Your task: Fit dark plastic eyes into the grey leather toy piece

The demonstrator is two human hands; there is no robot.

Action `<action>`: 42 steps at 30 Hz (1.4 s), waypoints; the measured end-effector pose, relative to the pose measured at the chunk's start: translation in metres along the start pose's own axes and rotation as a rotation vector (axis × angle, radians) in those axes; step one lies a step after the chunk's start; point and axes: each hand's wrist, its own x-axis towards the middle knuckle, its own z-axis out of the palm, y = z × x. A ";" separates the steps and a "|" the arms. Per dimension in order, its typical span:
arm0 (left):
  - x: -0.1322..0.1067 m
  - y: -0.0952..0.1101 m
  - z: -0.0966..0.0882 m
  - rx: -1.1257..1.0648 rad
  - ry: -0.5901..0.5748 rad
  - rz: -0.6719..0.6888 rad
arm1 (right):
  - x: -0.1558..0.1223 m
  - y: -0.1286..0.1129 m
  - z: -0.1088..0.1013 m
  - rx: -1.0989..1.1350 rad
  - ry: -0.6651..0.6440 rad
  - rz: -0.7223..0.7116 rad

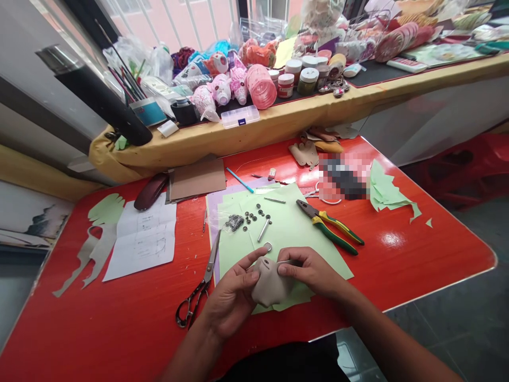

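Note:
Between my two hands is a small grey-beige piece that looks like leather [272,286], curved into a pouch shape with a small dark spot near its top. My left hand [234,292] grips its left edge between thumb and fingers. At the upper right edge, my right hand [308,269] pinches the same piece. Just beyond lies a round metal disc [268,246] on green paper [318,249]. Farther up the paper are several dark snap buttons [251,216], a small metal rod [263,230] and a plastic bag of dark fasteners [234,223].
Black-handled scissors [205,281] lie left of the paper; pliers [330,227] with green-yellow handles lie right. A printed sheet [141,244], a dark glasses case [151,191] and leather scraps [304,154] are on the red table [131,318]. Paint jars [308,80] crowd the sill behind.

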 end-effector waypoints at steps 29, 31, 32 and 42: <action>-0.003 -0.003 0.008 -0.044 0.082 0.037 | 0.000 0.007 -0.001 -0.031 -0.012 0.049; -0.003 -0.003 0.006 -0.055 0.100 0.052 | 0.001 0.007 -0.002 -0.028 -0.015 0.054; -0.002 -0.003 0.005 -0.067 0.112 0.062 | 0.001 0.008 -0.002 -0.025 -0.017 0.056; -0.001 -0.004 0.007 -0.054 0.112 0.005 | 0.000 0.010 -0.004 -0.022 -0.022 0.035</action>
